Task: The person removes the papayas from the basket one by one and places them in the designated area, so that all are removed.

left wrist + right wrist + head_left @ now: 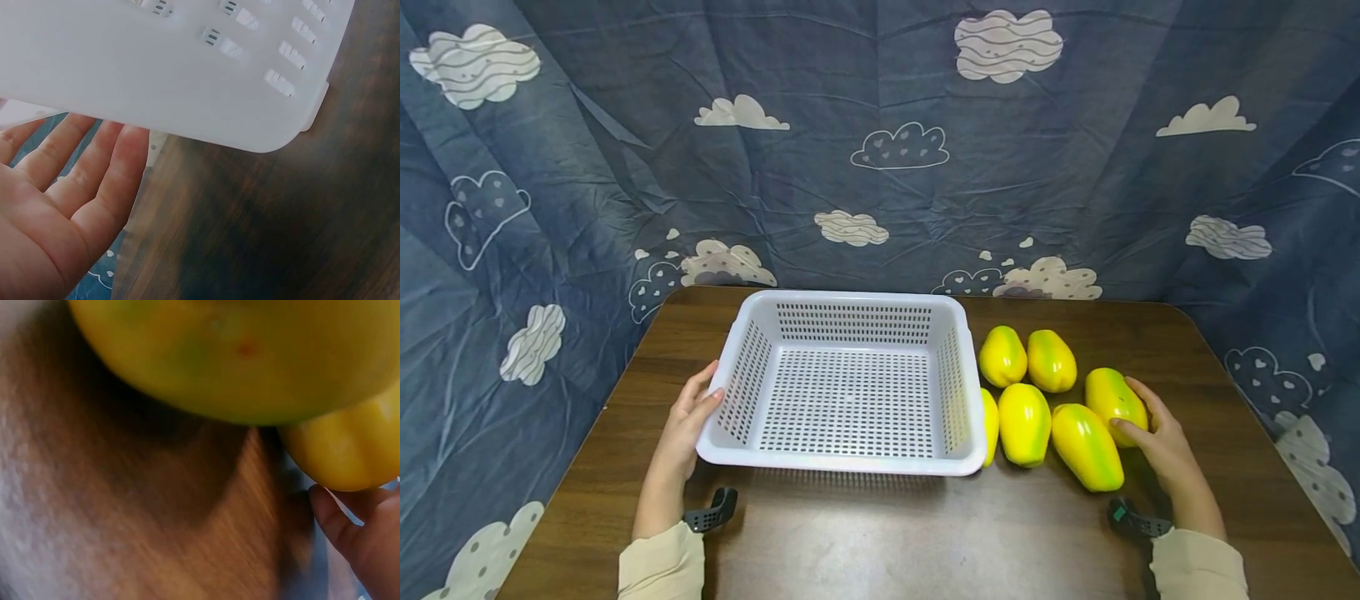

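A white plastic basket (842,463) with slotted walls and a perforated bottom stands at the middle left; nothing lies inside it. My left hand (683,421) holds its left side, thumb at the rim; in the left wrist view the fingertips pass out of sight behind the basket's edge (125,81). To the right, my right hand (1168,446) grips the rightmost yellow-green papaya (1111,393), thumb on its near side and fingers on the far side. Close beside that fruit lies another papaya (1086,448), which fills the top of the right wrist view.
More papayas lie between the basket and my right hand, two at the back (1002,357) (1052,361) and two in front (1025,425) (990,427), the last partly hidden by the basket wall. Beneath is a brown wooden table (887,542). A blue cloud-patterned cloth (820,83) hangs behind.
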`<state>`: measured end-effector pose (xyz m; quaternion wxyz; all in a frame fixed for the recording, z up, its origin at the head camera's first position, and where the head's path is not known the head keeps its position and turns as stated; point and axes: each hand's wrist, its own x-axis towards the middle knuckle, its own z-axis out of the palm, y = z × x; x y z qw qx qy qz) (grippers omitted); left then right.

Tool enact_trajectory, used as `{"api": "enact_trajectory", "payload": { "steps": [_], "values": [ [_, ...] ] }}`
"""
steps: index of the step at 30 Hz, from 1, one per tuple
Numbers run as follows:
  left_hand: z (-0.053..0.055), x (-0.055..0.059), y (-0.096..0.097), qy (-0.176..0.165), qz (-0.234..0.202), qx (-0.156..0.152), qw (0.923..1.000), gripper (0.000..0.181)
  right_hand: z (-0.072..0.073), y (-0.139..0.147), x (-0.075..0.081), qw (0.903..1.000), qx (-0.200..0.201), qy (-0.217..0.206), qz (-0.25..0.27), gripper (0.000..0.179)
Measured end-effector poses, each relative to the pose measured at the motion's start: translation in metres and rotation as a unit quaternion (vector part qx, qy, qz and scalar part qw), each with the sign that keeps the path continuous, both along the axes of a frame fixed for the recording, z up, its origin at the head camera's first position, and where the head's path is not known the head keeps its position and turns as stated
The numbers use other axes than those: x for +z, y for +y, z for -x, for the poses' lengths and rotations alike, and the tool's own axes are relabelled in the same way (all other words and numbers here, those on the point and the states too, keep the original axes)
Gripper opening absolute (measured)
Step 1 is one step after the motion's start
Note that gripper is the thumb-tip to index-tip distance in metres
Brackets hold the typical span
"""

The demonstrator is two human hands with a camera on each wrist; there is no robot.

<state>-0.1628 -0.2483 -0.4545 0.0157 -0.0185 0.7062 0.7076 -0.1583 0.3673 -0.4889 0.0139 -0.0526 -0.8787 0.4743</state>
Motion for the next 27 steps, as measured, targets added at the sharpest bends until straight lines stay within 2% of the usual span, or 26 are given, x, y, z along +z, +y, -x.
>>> {"api": "enact_trajectory", "payload": {
  "steps": [6,8,12,15,17,18,19,23,26,27],
  "values": [
    [0.001,0.001,0.001,-0.005,0.000,0.002,1.0000,0.052,0.001,0.001,0.000,1.0000,0.007,-0.007,-0.002,0.067],
    [0.002,0.001,0.001,-0.007,0.012,0.007,0.9999,0.053,0.000,0.001,0.000,1.0000,0.006,-0.005,0.002,0.067],
    [0.004,0.000,0.000,0.010,0.059,0.028,0.9978,0.054,-0.001,0.001,0.001,1.0000,-0.004,0.004,0.005,0.067],
    [0.005,0.000,-0.002,0.041,0.118,0.053,0.9907,0.054,-0.003,0.000,0.001,0.9998,-0.014,0.013,0.008,0.067],
    [0.005,0.001,-0.003,0.071,0.175,0.074,0.9792,0.052,-0.003,0.001,0.001,0.9992,-0.018,0.027,0.024,0.067],
    [0.004,0.002,-0.003,0.087,0.208,0.086,0.9705,0.051,-0.003,0.001,0.001,0.9987,-0.019,0.036,0.032,0.067],
    [0.004,0.004,-0.004,0.103,0.239,0.095,0.9609,0.051,-0.002,0.002,0.001,0.9981,-0.019,0.045,0.038,0.066],
    [0.000,0.012,-0.005,0.159,0.350,0.127,0.9142,0.046,-0.002,0.000,0.006,0.9948,-0.008,0.090,0.048,0.065],
    [-0.003,0.021,-0.003,0.184,0.400,0.135,0.8875,0.045,-0.003,-0.004,0.015,0.9922,0.000,0.120,0.033,0.068],
    [-0.004,0.024,-0.003,0.190,0.412,0.135,0.8809,0.045,-0.003,-0.006,0.018,0.9913,0.000,0.128,0.030,0.068]
  ]
}}
